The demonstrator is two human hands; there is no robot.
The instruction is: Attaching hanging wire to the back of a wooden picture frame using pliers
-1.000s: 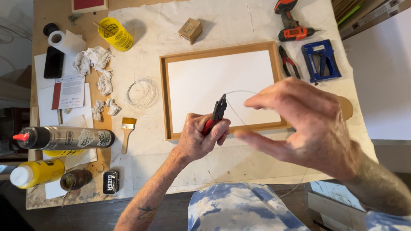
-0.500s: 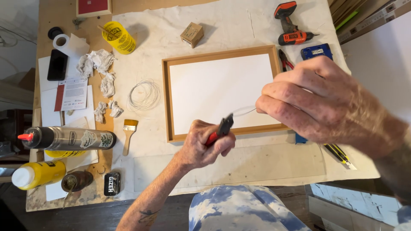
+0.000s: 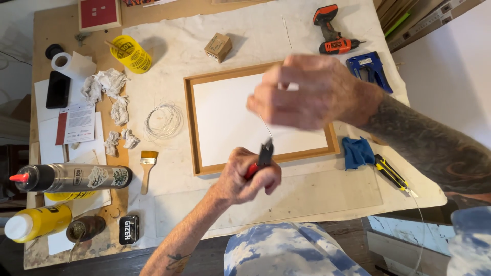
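Note:
My left hand [image 3: 245, 179] grips red-handled pliers [image 3: 261, 159] above the near edge of a wooden picture frame [image 3: 190, 122] with a white panel. My right hand [image 3: 307, 92], blurred by motion, is raised over the frame and pinches a thin wire [image 3: 266, 125] that runs down toward the pliers' jaws. A loose coil of the same thin wire [image 3: 163, 120] lies on the cloth left of the frame.
On the workbench: an orange cordless drill [image 3: 332, 33], a blue staple gun [image 3: 369, 69], a blue rag [image 3: 357, 152], a yellow utility knife [image 3: 391, 173], a small cardboard box [image 3: 218, 47], a yellow cup [image 3: 132, 53], a brush [image 3: 147, 168], crumpled tissues [image 3: 105, 84], bottles [image 3: 71, 178], a phone [image 3: 58, 89].
My right hand has swung from the right side up and left over the frame, pulling the wire. My left hand with the pliers stayed near the frame's bottom edge.

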